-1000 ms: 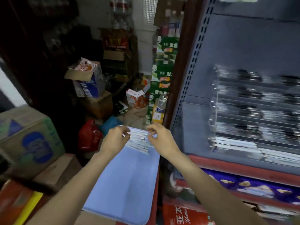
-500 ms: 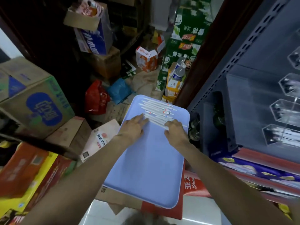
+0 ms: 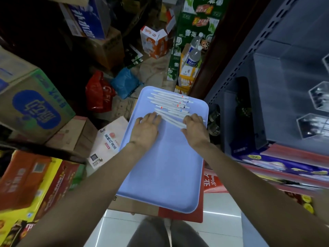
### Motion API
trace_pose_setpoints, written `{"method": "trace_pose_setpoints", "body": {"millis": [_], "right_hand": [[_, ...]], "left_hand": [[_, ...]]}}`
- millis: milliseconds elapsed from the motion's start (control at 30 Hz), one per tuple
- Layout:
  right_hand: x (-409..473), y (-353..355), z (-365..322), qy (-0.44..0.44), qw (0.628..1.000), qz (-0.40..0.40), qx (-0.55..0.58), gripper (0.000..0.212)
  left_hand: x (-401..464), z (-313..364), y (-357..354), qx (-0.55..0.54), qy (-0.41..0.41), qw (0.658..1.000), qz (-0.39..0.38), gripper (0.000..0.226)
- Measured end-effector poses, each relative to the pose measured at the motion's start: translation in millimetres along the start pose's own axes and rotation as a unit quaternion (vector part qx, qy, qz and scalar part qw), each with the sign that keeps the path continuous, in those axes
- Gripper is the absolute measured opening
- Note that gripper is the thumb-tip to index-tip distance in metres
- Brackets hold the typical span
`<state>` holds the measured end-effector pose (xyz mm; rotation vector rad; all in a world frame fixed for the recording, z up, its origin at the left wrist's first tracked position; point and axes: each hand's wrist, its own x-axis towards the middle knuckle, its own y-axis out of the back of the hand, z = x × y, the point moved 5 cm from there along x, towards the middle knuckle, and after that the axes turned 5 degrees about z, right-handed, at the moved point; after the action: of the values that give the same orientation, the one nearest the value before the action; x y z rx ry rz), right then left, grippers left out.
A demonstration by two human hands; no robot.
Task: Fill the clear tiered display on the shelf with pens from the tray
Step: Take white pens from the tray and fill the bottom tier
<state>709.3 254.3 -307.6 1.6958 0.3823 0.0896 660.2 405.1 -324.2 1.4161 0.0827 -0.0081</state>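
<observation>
A light blue tray (image 3: 165,168) lies on a box in front of me. Several white pens (image 3: 170,104) lie in a row at its far end. My left hand (image 3: 146,126) rests flat on the tray, fingertips touching the left ends of the nearest pens. My right hand (image 3: 195,126) curls its fingers over the right ends of those same pens. The clear tiered display (image 3: 318,98) stands on the grey shelf (image 3: 267,86) at the right edge, only partly in view, with pens in its tiers.
Cardboard cartons (image 3: 32,107) crowd the left side. A red bag (image 3: 99,91) and a blue bag (image 3: 124,82) lie on the floor beyond the tray. Bottles (image 3: 195,50) stand beside the shelf's brown post (image 3: 213,50). Packaged goods (image 3: 277,164) fill the lower shelf.
The view has tipped down from the shelf to the tray. Both hands have come down from holding pens in the air and now rest on the nearest pens on the tray.
</observation>
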Motion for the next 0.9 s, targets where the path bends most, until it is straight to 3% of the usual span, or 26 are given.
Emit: {"method": "trace_pose_setpoints", "body": {"millis": [233, 333, 367, 500, 633, 700, 800, 900], "right_hand": [[-1, -6, 0, 0.003, 0.996, -0.082, 0.037, 0.036], [-4, -10, 2, -0.015, 0.989, -0.116, 0.09, 0.023], [-5, -11, 5, -0.03, 0.985, -0.113, 0.125, 0.017], [-15, -4, 11, -0.075, 0.954, -0.066, 0.284, 0.043], [-30, 25, 8, -0.058, 0.905, -0.058, 0.417, 0.034], [-37, 46, 6, -0.03, 0.901, -0.046, 0.431, 0.031], [-52, 88, 13, -0.007, 0.9, -0.007, 0.435, 0.024], [-72, 134, 31, 0.029, 0.922, 0.022, 0.385, 0.024]], "left_hand": [[-5, 1, -8, -0.091, 0.029, 0.995, -0.008, 0.058], [-8, 0, -14, -0.181, 0.041, 0.982, -0.018, 0.057], [-10, 0, -14, -0.228, 0.052, 0.972, -0.012, 0.056], [-15, 6, -3, -0.386, 0.153, 0.91, 0.022, 0.041], [-19, 34, 30, -0.614, 0.198, 0.764, -0.003, 0.02], [-19, 51, 53, -0.655, 0.192, 0.73, 0.005, 0.017], [-18, 80, 89, -0.686, 0.17, 0.706, 0.028, 0.014], [-18, 111, 124, -0.647, 0.119, 0.747, 0.09, 0.014]]}}
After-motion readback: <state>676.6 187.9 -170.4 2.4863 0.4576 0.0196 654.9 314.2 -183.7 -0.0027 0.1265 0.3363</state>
